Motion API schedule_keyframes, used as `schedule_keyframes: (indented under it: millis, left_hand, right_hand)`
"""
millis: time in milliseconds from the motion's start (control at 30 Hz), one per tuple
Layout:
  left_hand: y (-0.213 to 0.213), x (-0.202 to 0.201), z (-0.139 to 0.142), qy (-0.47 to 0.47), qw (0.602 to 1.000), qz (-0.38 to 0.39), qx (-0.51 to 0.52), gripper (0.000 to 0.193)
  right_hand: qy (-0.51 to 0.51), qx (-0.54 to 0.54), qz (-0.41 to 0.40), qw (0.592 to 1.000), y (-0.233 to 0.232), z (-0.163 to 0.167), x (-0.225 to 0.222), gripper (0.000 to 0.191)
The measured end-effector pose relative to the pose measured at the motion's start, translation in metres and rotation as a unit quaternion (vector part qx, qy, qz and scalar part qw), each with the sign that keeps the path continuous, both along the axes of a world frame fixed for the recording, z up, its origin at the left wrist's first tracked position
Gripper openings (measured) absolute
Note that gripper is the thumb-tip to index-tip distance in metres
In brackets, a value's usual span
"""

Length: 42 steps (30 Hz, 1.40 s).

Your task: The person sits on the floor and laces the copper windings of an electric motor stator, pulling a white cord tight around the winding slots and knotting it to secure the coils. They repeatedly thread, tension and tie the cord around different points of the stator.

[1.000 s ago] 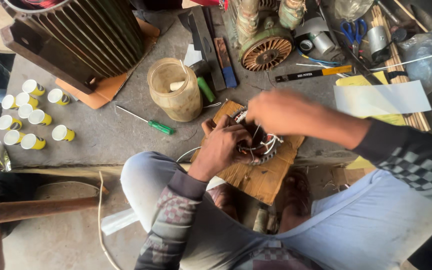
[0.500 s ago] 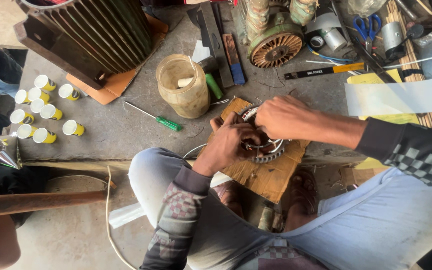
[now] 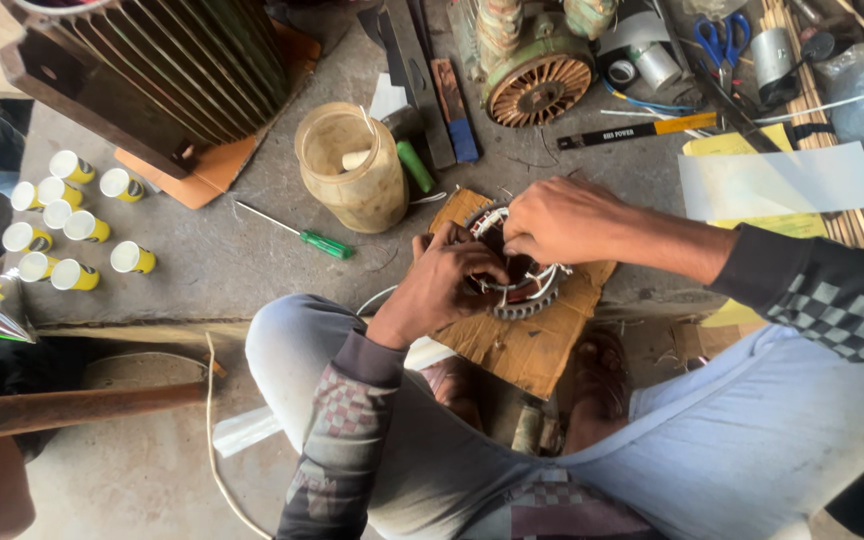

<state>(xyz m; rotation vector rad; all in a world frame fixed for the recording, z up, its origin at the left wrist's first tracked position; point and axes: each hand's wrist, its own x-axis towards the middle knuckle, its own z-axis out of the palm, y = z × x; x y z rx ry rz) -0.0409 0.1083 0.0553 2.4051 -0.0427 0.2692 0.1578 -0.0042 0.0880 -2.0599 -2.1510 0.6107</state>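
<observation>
A round metal motor stator (image 3: 524, 296) with copper windings lies on a brown cardboard sheet (image 3: 517, 345) at the edge of a grey bench. My left hand (image 3: 447, 280) grips the stator's left side, fingers curled over its rim. My right hand (image 3: 557, 220) reaches in from the right and presses on its top, fingers pinched on the windings. Most of the stator is hidden under both hands. White insulation strips stick out at its lower right.
A yellowish plastic jar (image 3: 352, 170) and a green-handled screwdriver (image 3: 302, 235) lie left of the stator. Several small yellow-and-white cups (image 3: 67, 225) sit at far left. A large finned motor housing (image 3: 152, 60), a smaller motor (image 3: 537, 80), scissors (image 3: 724, 40) and paper sheets (image 3: 777, 180) crowd the back.
The view has shifted slightly, so everything sits a little lower in frame. Both hands stay on the stator, with small finger movements only.
</observation>
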Motion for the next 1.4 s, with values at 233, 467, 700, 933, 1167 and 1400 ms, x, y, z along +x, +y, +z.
schedule_keyframes:
  millis: [233,467,700,933,1167,1400]
  left_hand:
    - [0.002,-0.003,0.002,0.014,1.000,0.005,0.012,0.028]
    - [0.003,-0.006,0.005,0.003,0.999,-0.005,0.047,0.032]
    - [0.005,-0.007,0.002,-0.006,0.998,-0.002,0.064,0.047]
    - [0.006,-0.004,-0.012,-0.020,1.000,-0.012,-0.004,0.048]
    - [0.014,-0.001,-0.022,-0.045,0.997,-0.068,-0.013,0.039]
    - [-0.002,-0.001,-0.019,-0.019,0.999,0.000,0.034,0.062]
  right_hand:
    - [-0.041,-0.232,-0.043,0.971,-0.012,0.040,0.003,0.016]
    - [0.223,0.101,0.124,0.962,-0.046,0.017,-0.003,0.019]
    - [0.677,0.057,-0.368,0.635,-0.061,-0.040,-0.026,0.029]
    - [0.797,0.052,-0.444,0.406,-0.051,-0.029,-0.047,0.025]
    - [0.746,0.105,-0.390,0.529,-0.071,-0.018,-0.075,0.014]
    - [0.746,0.066,-0.347,0.565,-0.074,-0.023,-0.048,0.017]
